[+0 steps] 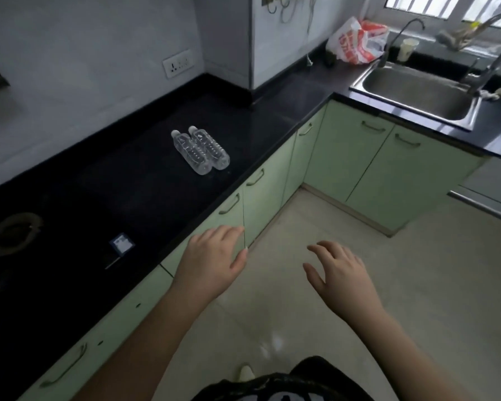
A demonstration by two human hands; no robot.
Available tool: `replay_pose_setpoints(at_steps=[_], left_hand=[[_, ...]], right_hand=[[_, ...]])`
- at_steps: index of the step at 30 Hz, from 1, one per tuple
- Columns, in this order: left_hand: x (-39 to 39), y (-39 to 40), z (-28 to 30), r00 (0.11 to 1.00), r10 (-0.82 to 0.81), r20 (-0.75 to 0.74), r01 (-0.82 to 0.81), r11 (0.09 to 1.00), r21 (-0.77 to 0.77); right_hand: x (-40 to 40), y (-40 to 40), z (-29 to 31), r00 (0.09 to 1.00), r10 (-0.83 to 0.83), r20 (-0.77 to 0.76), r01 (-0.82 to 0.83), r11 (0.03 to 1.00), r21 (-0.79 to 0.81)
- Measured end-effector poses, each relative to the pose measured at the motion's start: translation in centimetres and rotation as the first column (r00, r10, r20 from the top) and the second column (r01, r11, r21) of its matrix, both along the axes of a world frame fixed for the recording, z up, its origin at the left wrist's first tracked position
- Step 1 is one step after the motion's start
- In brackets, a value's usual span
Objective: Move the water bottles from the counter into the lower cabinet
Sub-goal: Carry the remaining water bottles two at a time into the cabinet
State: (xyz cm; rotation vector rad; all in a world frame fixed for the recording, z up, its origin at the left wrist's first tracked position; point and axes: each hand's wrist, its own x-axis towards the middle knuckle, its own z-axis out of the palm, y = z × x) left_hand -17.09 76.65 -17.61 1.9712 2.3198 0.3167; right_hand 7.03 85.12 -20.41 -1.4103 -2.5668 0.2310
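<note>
Both hands hang empty over the floor, the left hand (211, 261) just in front of the green cabinet doors (237, 209) and the right hand (337, 273) beside it, each grip released with fingers spread. Farther away, two water bottles (200, 150) lie side by side, touching, on the black table (127, 183). Probably it is best to open a door by its handle (230, 204) first, then take one bottle in each hand around the middle.

Grey walls (69, 53), pale tiled floor (388, 285), barred window (446, 7) above steel sink (417, 91).
</note>
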Motion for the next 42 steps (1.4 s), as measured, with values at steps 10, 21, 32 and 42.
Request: replay_pose_setpoints(at_steps=[10, 21, 32, 42], left_hand=[[-4.2, 12.7, -2.5, 0.976, 0.218, 0.020, -0.217, 0.975, -0.042], [-8.5, 18.6, -2.8, 0.872, 0.488, 0.045, -0.487, 0.873, -0.020], [-18.1, 22.4, -7.9, 0.815, 0.556, 0.162, -0.563, 0.827, -0.006], [-24.4, 28.1, -13.5, 0.782, 0.567, 0.261, -0.555, 0.823, -0.124]], right_hand=[[-7.1, 17.5, -1.5, 0.980, 0.195, -0.035, -0.197, 0.978, -0.070], [-18.3, 29.4, -1.5, 0.875, 0.481, -0.057, -0.485, 0.867, -0.118], [-31.9, 31.3, -5.3, 0.869, 0.494, -0.032, -0.491, 0.850, -0.193], [-37.4, 30.9, -9.1, 0.937, 0.349, 0.029, -0.309, 0.862, -0.401]])
